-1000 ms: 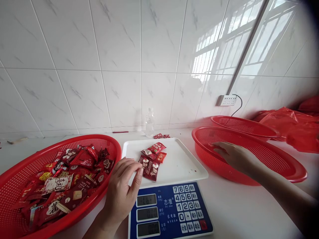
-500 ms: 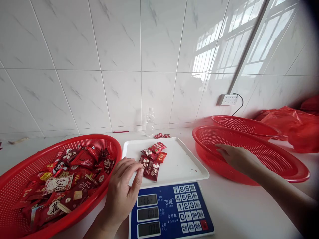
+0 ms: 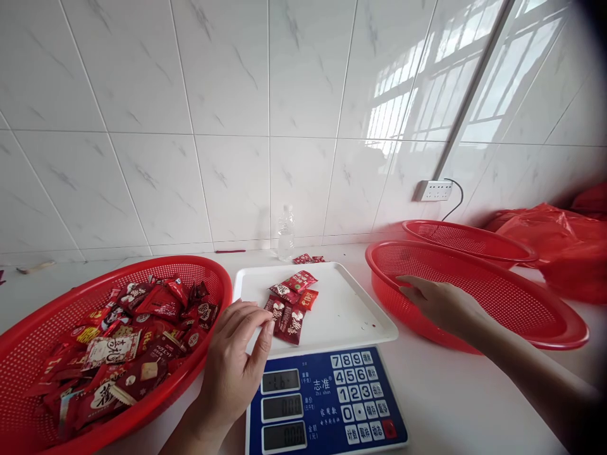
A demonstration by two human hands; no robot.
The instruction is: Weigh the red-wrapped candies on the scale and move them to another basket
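Note:
My left hand (image 3: 236, 363) hovers over the left front corner of the scale's white tray (image 3: 339, 313). Its fingers are loosely bent, a gap shows between thumb and index finger, and nothing visible is held. Just beyond the fingertips, several small red and maroon snack packets (image 3: 290, 324) lie in a pile on the tray. My right hand (image 3: 439, 304) is stretched out over the near red basket (image 3: 564, 325) on the right, palm down and holding nothing visible. Below the tray is the blue keypad panel of the digital scale (image 3: 327, 401), with three displays.
At left, a red perforated basket (image 3: 215, 272) holds many wrapped snacks (image 3: 128, 354). A clear plastic bottle (image 3: 286, 234) stands by the tiled wall, with small red packets (image 3: 308, 258) beside it. Another red basket (image 3: 474, 243) and red plastic bags (image 3: 564, 246) are at right.
My right hand has shifted slightly left over the near basket. My left hand and the packets on the tray stay nearly still.

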